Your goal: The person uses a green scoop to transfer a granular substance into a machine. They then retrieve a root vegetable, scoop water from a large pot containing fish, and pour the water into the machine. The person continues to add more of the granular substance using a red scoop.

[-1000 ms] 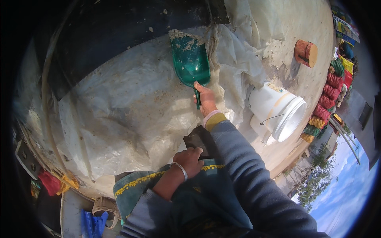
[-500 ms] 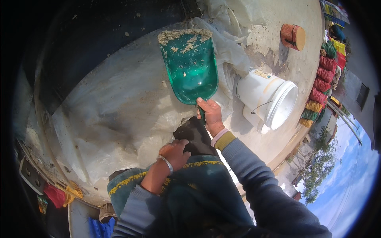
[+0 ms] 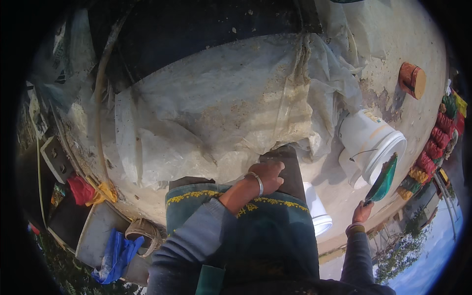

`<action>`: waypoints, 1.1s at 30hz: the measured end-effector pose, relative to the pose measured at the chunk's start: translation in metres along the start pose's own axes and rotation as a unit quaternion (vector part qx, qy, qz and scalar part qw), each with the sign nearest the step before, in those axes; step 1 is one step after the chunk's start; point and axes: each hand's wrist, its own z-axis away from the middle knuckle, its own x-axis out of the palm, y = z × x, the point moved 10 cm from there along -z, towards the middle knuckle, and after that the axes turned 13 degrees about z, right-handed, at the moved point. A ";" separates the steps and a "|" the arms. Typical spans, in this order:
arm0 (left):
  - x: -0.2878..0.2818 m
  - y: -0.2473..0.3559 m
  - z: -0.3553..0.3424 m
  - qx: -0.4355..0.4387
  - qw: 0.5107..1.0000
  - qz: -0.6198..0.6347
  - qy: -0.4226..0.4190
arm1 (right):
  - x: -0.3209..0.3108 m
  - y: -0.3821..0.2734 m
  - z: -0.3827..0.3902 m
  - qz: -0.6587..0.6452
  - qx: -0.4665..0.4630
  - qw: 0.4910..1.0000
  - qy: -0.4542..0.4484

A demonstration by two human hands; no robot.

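My right hand is out to the right, wrapped round the handle of a green scoop. The scoop is tilted and seen nearly side-on, its blade overlapping the open mouth of a white bucket in the picture. Pale crumbly matter shows along its edge; most of its inside is turned out of sight. Curled into a loose fist, my left hand rests on my dark trouser knee, a silver bangle at its wrist. A dark green apron with yellow trim covers my lap.
Wrinkled clear plastic sheeting spreads ahead, beside a large dark surface. Another white bucket stands by my lap. Farther right are a reddish-brown round container and stacked coloured bundles. A blue bag lies lower left.
My right hand has swung the scoop from over the sheeting ahead to the white bucket at far right, tipping it. My view has shifted left. My left hand stays at my knee.
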 end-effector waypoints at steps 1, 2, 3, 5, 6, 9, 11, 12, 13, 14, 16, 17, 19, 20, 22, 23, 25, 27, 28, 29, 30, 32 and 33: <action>0.000 0.000 0.001 -0.001 1.000 -0.011 -0.010 | 0.024 -0.008 -0.011 0.020 -0.053 0.998 -0.033; -0.003 0.001 0.002 0.003 1.000 -0.016 0.000 | 0.034 -0.006 -0.025 0.026 -0.078 0.996 -0.041; -0.007 0.004 0.003 0.015 1.000 0.000 0.006 | 0.043 0.001 -0.039 0.021 -0.066 0.996 -0.052; -0.012 0.006 0.005 0.016 1.000 0.000 0.017 | 0.042 0.013 -0.051 -0.012 -0.037 0.999 0.010; -0.017 0.005 0.008 0.013 1.000 0.007 0.025 | 0.048 0.010 -0.052 -0.005 -0.060 0.998 -0.007; -0.025 0.010 0.013 0.031 0.998 0.032 0.040 | 0.039 0.013 -0.052 -0.020 -0.056 0.998 0.001; -0.030 0.012 0.016 0.039 0.997 0.046 0.053 | 0.033 0.015 -0.052 -0.051 -0.044 0.997 -0.031; -0.032 0.012 0.016 0.044 0.996 0.053 0.058 | 0.024 0.020 -0.052 -0.048 -0.015 0.999 -0.006; -0.034 0.014 0.016 0.054 0.994 0.065 0.064 | 0.013 0.022 -0.052 0.007 0.007 1.000 0.027; -0.036 0.015 0.017 0.056 0.994 0.070 0.065 | 0.012 0.022 -0.050 0.013 0.005 1.000 0.004; -0.041 0.013 0.022 0.056 0.994 0.069 0.067 | 0.009 0.014 -0.047 0.015 -0.002 1.000 -0.024; -0.044 0.014 0.023 0.058 0.994 0.068 0.067 | 0.008 0.009 -0.045 0.021 -0.007 0.999 -0.047; -0.047 0.012 0.027 0.055 0.993 0.074 0.067 | -0.009 -0.002 -0.036 0.007 0.006 0.999 -0.034; -0.049 0.011 0.028 0.054 0.993 0.079 0.067 | -0.020 -0.010 -0.027 -0.016 0.025 1.000 0.006; -0.049 0.008 0.028 0.046 0.992 0.095 0.062 | -0.048 -0.037 -0.003 -0.038 0.037 0.996 0.077; -0.048 0.007 0.028 0.049 0.992 0.098 0.055 | -0.068 -0.068 0.012 -0.102 -0.025 0.984 0.144; -0.044 0.005 0.027 0.044 0.994 0.090 0.046 | -0.061 -0.107 0.028 -0.391 0.030 0.920 0.029; -0.038 0.002 0.026 0.032 0.995 0.096 0.025 | -0.082 -0.188 0.053 -0.477 -0.086 0.875 -0.006; -0.038 0.001 0.027 0.031 0.995 0.096 0.023 | -0.087 -0.228 0.067 -0.502 -0.113 0.856 -0.050; -0.041 0.000 0.026 0.032 0.995 0.093 0.033 | -0.088 -0.273 0.080 -0.527 -0.144 0.830 -0.116; -0.042 0.000 0.027 0.034 0.995 0.082 0.038 | -0.090 -0.317 0.093 -0.534 -0.167 0.809 -0.179; -0.046 0.000 0.029 0.033 0.996 0.070 0.044 | -0.084 -0.407 0.115 -0.560 -0.197 0.749 -0.294; -0.047 -0.001 0.028 0.027 0.997 0.068 0.041 | -0.074 -0.446 0.120 -0.542 -0.180 0.747 -0.341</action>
